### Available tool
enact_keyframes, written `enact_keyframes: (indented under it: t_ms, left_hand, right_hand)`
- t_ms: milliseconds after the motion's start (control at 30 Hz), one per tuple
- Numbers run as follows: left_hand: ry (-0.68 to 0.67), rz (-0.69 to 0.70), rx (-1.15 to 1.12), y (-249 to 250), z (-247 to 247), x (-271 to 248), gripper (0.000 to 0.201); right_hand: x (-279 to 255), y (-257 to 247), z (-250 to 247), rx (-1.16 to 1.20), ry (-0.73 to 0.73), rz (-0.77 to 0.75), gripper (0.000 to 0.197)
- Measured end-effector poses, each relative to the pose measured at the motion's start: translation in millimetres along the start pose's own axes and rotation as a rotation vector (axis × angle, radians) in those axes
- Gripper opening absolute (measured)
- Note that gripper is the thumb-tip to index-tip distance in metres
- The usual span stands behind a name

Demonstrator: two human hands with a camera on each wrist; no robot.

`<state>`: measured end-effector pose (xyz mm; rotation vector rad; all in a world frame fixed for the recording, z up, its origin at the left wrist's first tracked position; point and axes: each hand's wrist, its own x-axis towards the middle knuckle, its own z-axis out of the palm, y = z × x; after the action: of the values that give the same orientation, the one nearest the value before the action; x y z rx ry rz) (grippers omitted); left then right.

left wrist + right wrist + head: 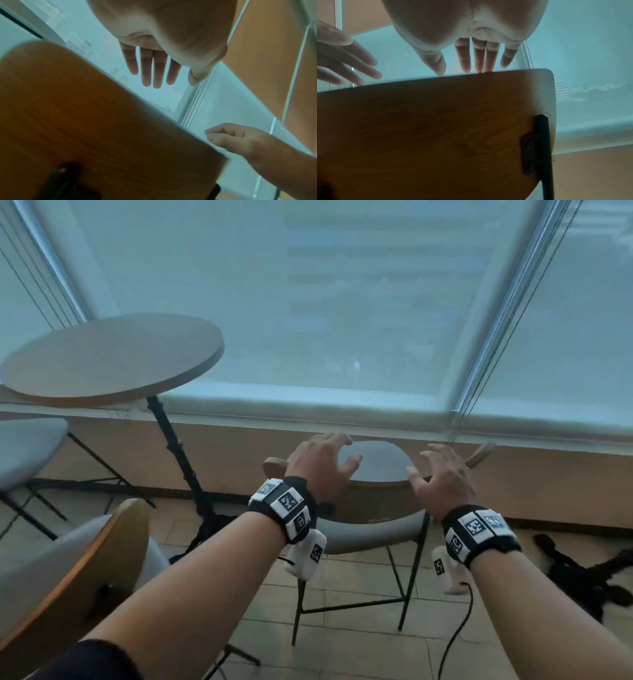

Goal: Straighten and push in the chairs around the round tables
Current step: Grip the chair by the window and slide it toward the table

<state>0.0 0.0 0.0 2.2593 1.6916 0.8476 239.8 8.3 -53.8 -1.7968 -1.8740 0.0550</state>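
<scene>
The fingers (465, 59) of both hands are spread and straight, hovering just over the top edge of the wooden chair back (376, 465); nothing is gripped. The right hand (442, 477) and left hand (318, 463) are judged to be reaching for a hold. Next, the back must be clasped and the chair turned toward the round counter (109, 361), which stands well apart to the left by the blinded window (308, 302), over a tiled floor (359, 652).

Dim, bluish window backlight; wrist views blurred, shadowed.

Both hands hide much of the chair backrest (376, 463).
</scene>
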Motion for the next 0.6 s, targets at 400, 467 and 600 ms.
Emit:
enact_keyframes:
  t_ms: [400,467,600]
  left_hand:
    - [-0.138,-0.471,0.471,12.8,43.2,14.5,0.075]
    - [-0.100,-0.508,0.495,20.3,45.8,5.7,0.075]
    - [-0.050,-0.622,0.499,28.5,46.9,-8.2,0.074]
  right_hand:
    - [41.6,42.3,16.2,-0.159,-0.098,-0.200,0.061]
    - [50.4,44.1,17.3,-0.131,-0.133,-0.253,0.062]
    - [76.0,41.0,21.3,-0.103,-0.210,-0.386,0.064]
